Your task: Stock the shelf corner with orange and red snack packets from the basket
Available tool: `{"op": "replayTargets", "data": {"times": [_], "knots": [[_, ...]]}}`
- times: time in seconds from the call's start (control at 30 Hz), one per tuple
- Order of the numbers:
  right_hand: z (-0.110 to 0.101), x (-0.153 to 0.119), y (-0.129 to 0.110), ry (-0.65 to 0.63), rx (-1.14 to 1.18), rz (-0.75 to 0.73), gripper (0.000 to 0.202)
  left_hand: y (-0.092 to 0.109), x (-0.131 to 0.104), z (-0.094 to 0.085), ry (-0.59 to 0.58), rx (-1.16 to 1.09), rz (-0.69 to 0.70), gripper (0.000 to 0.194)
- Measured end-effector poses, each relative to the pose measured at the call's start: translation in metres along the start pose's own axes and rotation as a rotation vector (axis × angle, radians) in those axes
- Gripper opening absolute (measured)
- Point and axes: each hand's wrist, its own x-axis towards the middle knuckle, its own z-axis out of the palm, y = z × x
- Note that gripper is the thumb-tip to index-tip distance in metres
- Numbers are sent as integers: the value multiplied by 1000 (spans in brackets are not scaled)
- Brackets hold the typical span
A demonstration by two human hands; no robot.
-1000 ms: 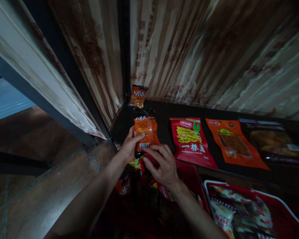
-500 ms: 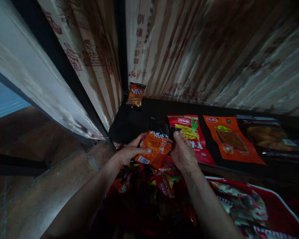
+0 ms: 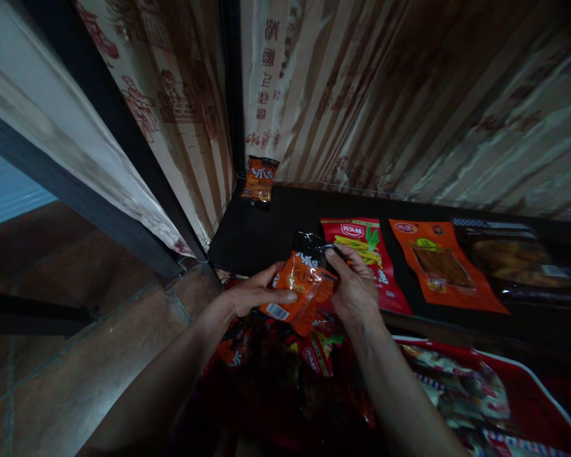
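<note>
An orange and black snack packet [image 3: 304,282] is held between my two hands, over a dark heap of packets. My left hand [image 3: 257,293] grips its left side, thumb across the front above the barcode. At its upper right side, my right hand [image 3: 354,282] pinches the packet with thumb and fingers. A similar orange packet [image 3: 260,180] leans in the back left corner of the black shelf [image 3: 285,219]. Right of my hands, a red packet [image 3: 385,270] with green and yellow print lies on the shelf.
An orange packet [image 3: 445,266] and a dark packet [image 3: 514,260] lie farther right on the shelf. A red basket [image 3: 535,374] of wrapped snacks is at lower right. A dark post [image 3: 157,184] stands left; a printed curtain [image 3: 352,95] hangs behind.
The held packet has shifted slightly right, and its black top edge now shows more. My right hand has changed its hold, with the fingers more curled around the packet's edge.
</note>
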Motion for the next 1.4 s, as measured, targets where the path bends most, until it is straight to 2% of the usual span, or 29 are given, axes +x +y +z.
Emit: {"op": "replayTargets", "data": {"times": [0.17, 0.3, 0.43, 0.73, 0.9, 1.0, 1.17, 1.4], "knots": [[4, -5, -4, -62, -17, 0, 34, 0, 1, -1, 40, -80, -5, 72], [3, -8, -5, -178, 24, 87, 29, 2, 2, -2, 83, -201, 23, 62], [1, -10, -1, -239, 8, 142, 25, 7, 4, 0, 100, -302, 70, 52], [2, -12, 6, -254, -46, 113, 32, 4, 8, -2, 118, -378, 83, 43], [2, -10, 12, -206, -75, 61, 37, 3, 7, 2, 184, -307, 103, 50], [1, -9, 16, -184, -101, 33, 39, 3, 8, 6, 182, -285, 140, 51], [0, -8, 20, -135, -112, 77, 41, 2, 11, 10, 225, -292, 146, 49], [0, -13, 17, -291, -165, 132, 47, 6, 14, 7, 303, -373, 176, 36]]}}
